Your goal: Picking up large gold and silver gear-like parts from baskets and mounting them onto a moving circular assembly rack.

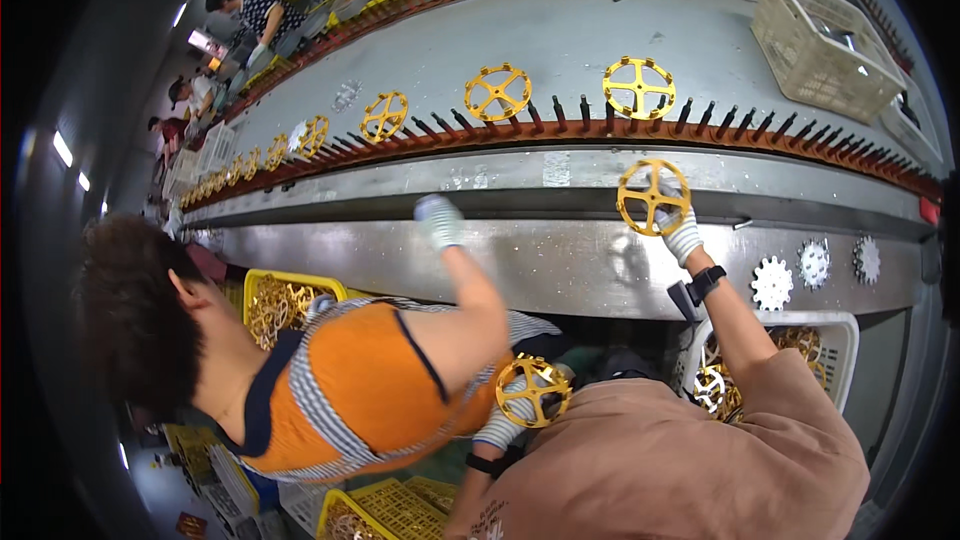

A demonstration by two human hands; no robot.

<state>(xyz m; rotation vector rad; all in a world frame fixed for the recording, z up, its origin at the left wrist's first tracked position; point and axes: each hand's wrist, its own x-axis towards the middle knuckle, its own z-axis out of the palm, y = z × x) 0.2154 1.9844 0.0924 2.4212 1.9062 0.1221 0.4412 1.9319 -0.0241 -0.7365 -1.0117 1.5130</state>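
Both my hands wear striped, light-coloured work gloves. My right hand (684,239) reaches out over the metal ledge, closed on a yellow spoked wheel (653,197) with small tabs round its rim; the wheel partly hides the fingers. Low beside my body, my left hand (497,430) grips another yellow wheel (533,391), fingers mostly behind it. Beyond my right hand, a row of dark upright pins (684,118) runs along a rust-coloured rail. A yellow wheel (639,87) sits at the pins, with a second wheel (498,92) farther left.
A co-worker in an orange vest (370,380) stands close on my left, one gloved hand (438,222) over the ledge. Silvery toothed discs (772,283) lie at right. A white crate (848,360) of yellow parts stands beside me; a beige crate (800,70) rests on the far surface.
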